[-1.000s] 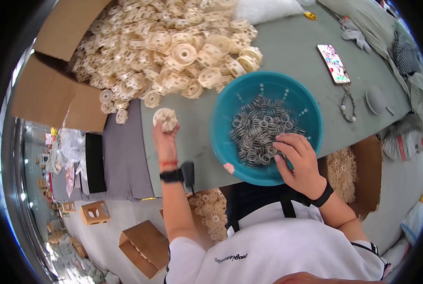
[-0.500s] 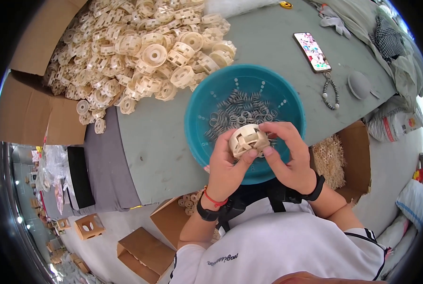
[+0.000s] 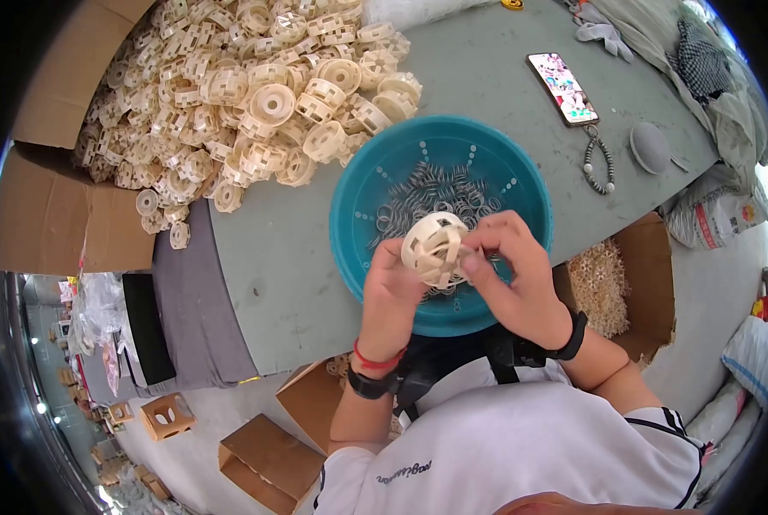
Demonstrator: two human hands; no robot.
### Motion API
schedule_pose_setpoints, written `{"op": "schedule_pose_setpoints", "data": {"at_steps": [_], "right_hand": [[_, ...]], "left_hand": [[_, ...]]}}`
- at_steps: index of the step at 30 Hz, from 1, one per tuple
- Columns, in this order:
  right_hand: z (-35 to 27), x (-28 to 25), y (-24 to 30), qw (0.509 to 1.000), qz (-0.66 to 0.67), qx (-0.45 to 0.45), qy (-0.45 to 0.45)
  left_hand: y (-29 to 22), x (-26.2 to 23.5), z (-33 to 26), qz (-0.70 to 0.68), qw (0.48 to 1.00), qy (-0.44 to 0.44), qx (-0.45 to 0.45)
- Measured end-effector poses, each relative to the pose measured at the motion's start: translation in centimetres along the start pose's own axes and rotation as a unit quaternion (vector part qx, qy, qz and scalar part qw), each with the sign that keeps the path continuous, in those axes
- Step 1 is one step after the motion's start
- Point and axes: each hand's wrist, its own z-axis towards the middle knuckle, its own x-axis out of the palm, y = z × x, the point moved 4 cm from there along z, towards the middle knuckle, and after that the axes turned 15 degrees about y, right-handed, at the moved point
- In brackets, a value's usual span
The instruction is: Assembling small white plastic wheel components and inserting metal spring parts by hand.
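Observation:
A round cream plastic part [image 3: 436,249] with slots around its side is held up over a teal basin [image 3: 349,283]. My left hand [image 3: 391,292] grips it from the left, thumb underneath. My right hand [image 3: 514,262] pinches its right edge between thumb and fingers; whether a small piece sits in that pinch is hidden. Below the hands, many small metal coil springs [image 3: 452,189] lie loose in the basin. A large heap of similar cream plastic parts [image 3: 272,105] covers the table at the far left.
On the green table [image 3: 478,77] lie a phone [image 3: 563,89], a beaded strap [image 3: 599,163] and a grey rounded object [image 3: 650,148]. A cardboard box [image 3: 646,283] of small cream pieces [image 3: 598,287] stands at right. More boxes [image 3: 268,463] stand on the floor at lower left.
The cream part has shifted slightly left and been turned, so its slotted side tilts toward the right. Both hands moved with it, and my right fingers now sit at its right edge.

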Motion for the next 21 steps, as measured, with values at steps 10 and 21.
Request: {"op": "schedule_pose_setpoints", "data": {"at_steps": [10, 21], "right_hand": [[-0.7, -0.4, -2.3, 0.954, 0.279, 0.113, -0.006], [-17.4, -18.3, -10.1, 0.935, -0.083, 0.251, -0.234]], "left_hand": [[-1.3, 0.2, -0.1, 0.507, 0.856, 0.009, 0.1], [-3.0, -10.5, -17.2, 0.036, 0.975, -0.157, -0.15]]}}
